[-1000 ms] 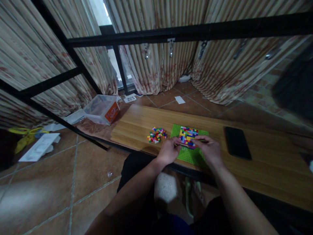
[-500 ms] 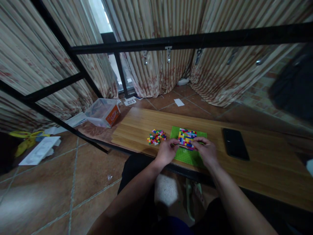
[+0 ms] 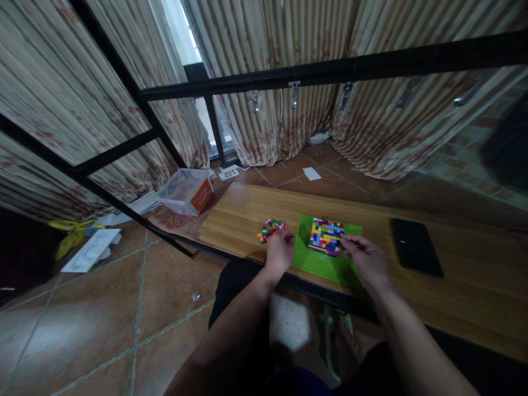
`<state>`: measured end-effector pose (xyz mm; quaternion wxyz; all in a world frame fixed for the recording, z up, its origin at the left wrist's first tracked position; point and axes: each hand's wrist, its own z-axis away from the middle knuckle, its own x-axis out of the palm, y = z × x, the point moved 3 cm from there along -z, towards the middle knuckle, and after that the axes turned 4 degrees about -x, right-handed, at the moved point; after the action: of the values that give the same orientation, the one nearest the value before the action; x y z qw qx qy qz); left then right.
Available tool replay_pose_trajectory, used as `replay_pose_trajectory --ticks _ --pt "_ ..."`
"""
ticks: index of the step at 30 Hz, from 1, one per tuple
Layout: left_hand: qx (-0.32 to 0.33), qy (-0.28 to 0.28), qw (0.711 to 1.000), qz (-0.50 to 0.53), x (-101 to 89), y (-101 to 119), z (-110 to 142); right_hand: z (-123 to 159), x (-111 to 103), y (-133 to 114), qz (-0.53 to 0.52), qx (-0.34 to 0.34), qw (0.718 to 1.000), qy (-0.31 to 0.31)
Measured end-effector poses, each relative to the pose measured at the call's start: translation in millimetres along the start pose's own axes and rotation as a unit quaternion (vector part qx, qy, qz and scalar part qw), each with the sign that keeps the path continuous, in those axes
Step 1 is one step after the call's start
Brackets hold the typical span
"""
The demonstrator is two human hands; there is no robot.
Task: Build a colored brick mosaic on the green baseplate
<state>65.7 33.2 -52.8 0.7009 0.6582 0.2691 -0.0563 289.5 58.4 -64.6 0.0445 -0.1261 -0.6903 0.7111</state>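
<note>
On the wooden board lies a green baseplate [image 3: 307,264] carrying a low block of multicoloured toy bricks [image 3: 325,235]. My right hand [image 3: 367,261] is at the block's right side, thumb and forefinger pinched together at its edge; what they hold, if anything, is too small to make out. My left hand [image 3: 281,254] is left of the baseplate, over the near right part of a loose pile of small bricks [image 3: 267,231]. Its fingers are curled together, and their tips partly hide whatever is between them.
A black phone [image 3: 416,247] lies on the wooden board [image 3: 239,214] to the right. Beyond its left end stands a clear plastic box [image 3: 181,192] with an orange label. A black metal rail [image 3: 247,82] crosses in front of the curtains. A white card [image 3: 312,174] lies on the tiled floor.
My left hand has left the brick block and moved left to the loose pile. The right hand remains at the block's right side. The whole view has shifted slightly.
</note>
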Motion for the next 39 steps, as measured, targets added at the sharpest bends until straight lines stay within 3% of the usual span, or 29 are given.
replay_pose_trajectory --ticks 5,10,14,22,30,34,39 --pt "-0.026 0.032 0.999 0.012 -9.5 -7.7 -6.4 0.3 -0.8 1.4 0.002 -0.004 1.0 0.001" --pt "-0.003 -0.014 0.999 0.046 0.6 -1.4 -7.5 0.6 -0.4 0.0 -0.003 -0.012 1.0 0.002" --pt "0.052 -0.03 0.996 0.058 10.7 13.7 -7.1 2.0 1.0 -6.1 -0.001 -0.014 1.0 0.001" --pt "0.141 -0.044 0.984 -0.101 25.1 44.5 -1.5 2.4 2.4 -12.7 -0.01 -0.016 1.0 0.001" --pt "0.238 -0.07 0.951 -0.186 35.4 46.3 -6.5 2.4 1.9 -18.5 0.008 -0.038 0.999 0.008" --pt "0.246 -0.08 0.943 -0.211 36.7 50.5 -5.9 2.7 2.1 -19.5 0.012 -0.037 0.999 0.009" --pt "0.199 -0.051 0.95 -0.237 36.4 54.1 -3.3 1.3 2.4 -16.2 0.005 -0.047 0.999 0.007"
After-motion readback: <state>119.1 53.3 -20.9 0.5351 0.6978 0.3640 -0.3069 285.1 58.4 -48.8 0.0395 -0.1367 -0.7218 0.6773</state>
